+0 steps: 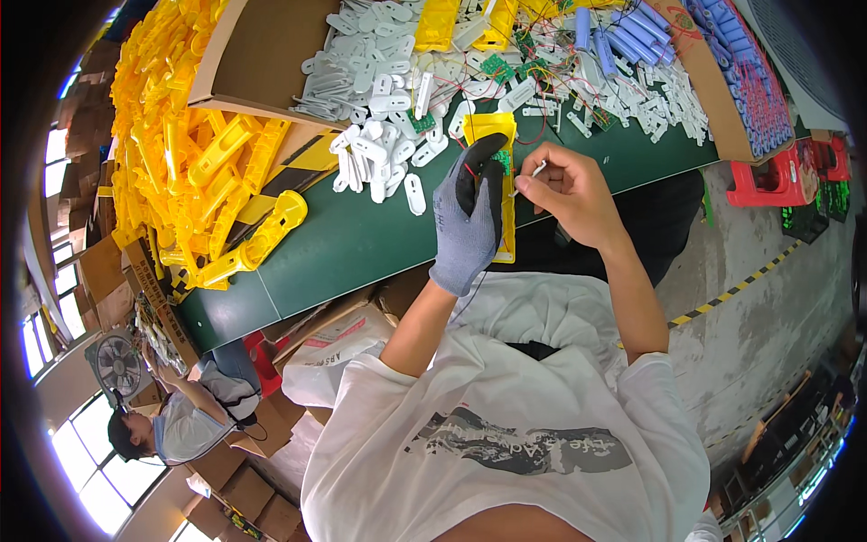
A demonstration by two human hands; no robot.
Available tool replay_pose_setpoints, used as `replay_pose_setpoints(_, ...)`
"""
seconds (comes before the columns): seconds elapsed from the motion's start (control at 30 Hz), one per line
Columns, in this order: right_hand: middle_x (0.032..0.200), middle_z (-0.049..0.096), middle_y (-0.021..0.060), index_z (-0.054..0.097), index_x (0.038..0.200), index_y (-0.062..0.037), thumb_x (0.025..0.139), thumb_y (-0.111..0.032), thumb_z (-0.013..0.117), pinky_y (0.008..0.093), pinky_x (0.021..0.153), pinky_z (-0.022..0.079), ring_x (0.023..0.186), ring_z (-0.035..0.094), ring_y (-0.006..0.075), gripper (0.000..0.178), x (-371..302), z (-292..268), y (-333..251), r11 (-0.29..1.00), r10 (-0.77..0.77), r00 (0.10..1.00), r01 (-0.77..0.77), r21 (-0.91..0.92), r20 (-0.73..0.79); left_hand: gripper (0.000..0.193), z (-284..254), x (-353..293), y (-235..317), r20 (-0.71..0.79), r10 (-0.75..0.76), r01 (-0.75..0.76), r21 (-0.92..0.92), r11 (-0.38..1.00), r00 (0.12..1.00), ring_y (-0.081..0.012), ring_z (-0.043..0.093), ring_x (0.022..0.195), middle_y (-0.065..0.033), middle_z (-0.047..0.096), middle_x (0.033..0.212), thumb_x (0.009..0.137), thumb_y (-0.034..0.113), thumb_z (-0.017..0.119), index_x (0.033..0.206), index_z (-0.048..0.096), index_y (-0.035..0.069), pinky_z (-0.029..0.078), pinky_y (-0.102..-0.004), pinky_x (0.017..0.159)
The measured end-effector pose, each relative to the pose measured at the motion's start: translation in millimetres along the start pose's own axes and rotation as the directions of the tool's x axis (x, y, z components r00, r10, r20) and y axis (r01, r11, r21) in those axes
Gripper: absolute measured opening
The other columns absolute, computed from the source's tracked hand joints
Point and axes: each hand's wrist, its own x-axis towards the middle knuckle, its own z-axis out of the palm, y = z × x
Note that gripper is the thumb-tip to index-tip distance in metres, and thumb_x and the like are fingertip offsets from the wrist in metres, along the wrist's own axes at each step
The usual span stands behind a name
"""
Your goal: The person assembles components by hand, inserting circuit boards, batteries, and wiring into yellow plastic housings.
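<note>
Left grip (468,215), in a grey glove with black fingertips, is closed around a yellow case (507,246) that lies lengthwise at the near edge of the green tabletop (361,242), directly in front of the wearer in the head view. Inside the case, beside the gloved fingers, a green board (503,161) shows. Bare right grip (575,194) pinches a small white piece (540,169) between thumb and fingers, just right of the case; whether the piece touches it, I cannot tell. Beyond the hands, white parts (384,135) are heaped loosely, with thin wires (578,86) and blue cylinders (623,43) among or near them. Further right, a carton (703,68) holds many more cylinders. To the left, a large pile of yellow parts (167,135) stands beside an open box (271,54), and 1 long yellow part (271,237) reaches toward the near edge. At lower left, another person (194,420) is near a fan (118,361); at right, a red stool (768,181) stands on the floor (713,226).
</note>
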Motion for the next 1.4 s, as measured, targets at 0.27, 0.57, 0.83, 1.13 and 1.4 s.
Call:
replay_pose_setpoints(0.27, 0.092, 0.061, 0.0067, 0.053, 0.112, 0.0031, 0.084, -0.004, 0.07, 0.0224, 0.072, 0.051, 0.08, 0.06, 0.0079, 0.033, -5.6, 22.4, -0.7, 0.997, -0.063, 0.983, 0.068, 0.02, -0.174, 0.028, 5.3, -0.5, -2.3, -0.048, 0.121, -0.117, 0.082, 0.99, 0.991, -0.0163, 0.059, 0.088, -0.014, 0.064, 0.1, 0.092, 0.004, 0.051, 0.12, 0.056, 0.0, 0.047, -0.0306, 0.08)
replay_pose_setpoints(0.57, 0.115, 0.065, 0.0178, 0.058, 0.125, 0.0017, 0.086, 0.004, 0.064, 0.0283, 0.082, 0.055, 0.099, 0.065, 0.0175, 0.039, -18.7, 34.7, -4.0, 0.936, -0.272, 0.933, 0.199, -0.291, -0.237, 0.021, 6.4, -1.3, -0.8, -0.036, 0.151, -0.141, 0.192, 0.971, 0.988, -0.0211, 0.06, 0.081, -0.0146, 0.062, 0.092, 0.088, 0.002, 0.052, 0.109, 0.055, 0.0, 0.048, -0.0332, 0.074)
replay_pose_setpoints(0.83, 0.118, 0.064, 0.0153, 0.057, 0.127, -0.0005, 0.088, 0.004, 0.061, 0.0262, 0.082, 0.055, 0.101, 0.062, 0.0124, 0.039, -16.9, 41.6, 12.3, 0.972, -0.234, 0.927, 0.23, -0.049, -0.293, 0.023, 6.0, -3.6, -2.5, -0.048, 0.147, -0.139, 0.148, 0.979, 0.988, -0.0268, 0.06, 0.08, -0.0156, 0.06, 0.092, 0.086, 0.0, 0.052, 0.109, 0.054, -0.001, 0.048, -0.0351, 0.074)
replay_pose_setpoints(1.13, 0.119, 0.064, 0.0138, 0.055, 0.129, -0.0002, 0.091, 0.002, 0.059, 0.025, 0.084, 0.053, 0.101, 0.06, 0.0104, 0.039, -19.3, 37.2, 14.8, 0.974, -0.208, 0.937, 0.223, 0.024, -0.282, 0.024, 5.3, -3.1, -17.3, -0.008, 0.264, -0.257, 0.2, 0.945, 0.965, -0.0315, 0.06, 0.085, -0.0179, 0.057, 0.097, 0.086, 0.002, 0.052, 0.11, 0.055, 0.0, 0.047, -0.0377, 0.075)
replay_pose_setpoints(1.4, 0.122, 0.062, 0.0136, 0.054, 0.13, 0.0012, 0.093, 0.0, 0.057, 0.0246, 0.087, 0.05, 0.104, 0.058, 0.0104, 0.037, -20.8, 39.1, 19.1, 0.961, -0.268, 0.922, 0.275, -0.014, -0.278, 0.027, 11.2, -2.0, -14.0, -0.006, 0.355, -0.342, 0.259, 0.904, 0.935, -0.0347, 0.059, 0.084, -0.019, 0.056, 0.096, 0.084, 0.0, 0.052, 0.111, 0.055, 0.0, 0.047, -0.0385, 0.074)
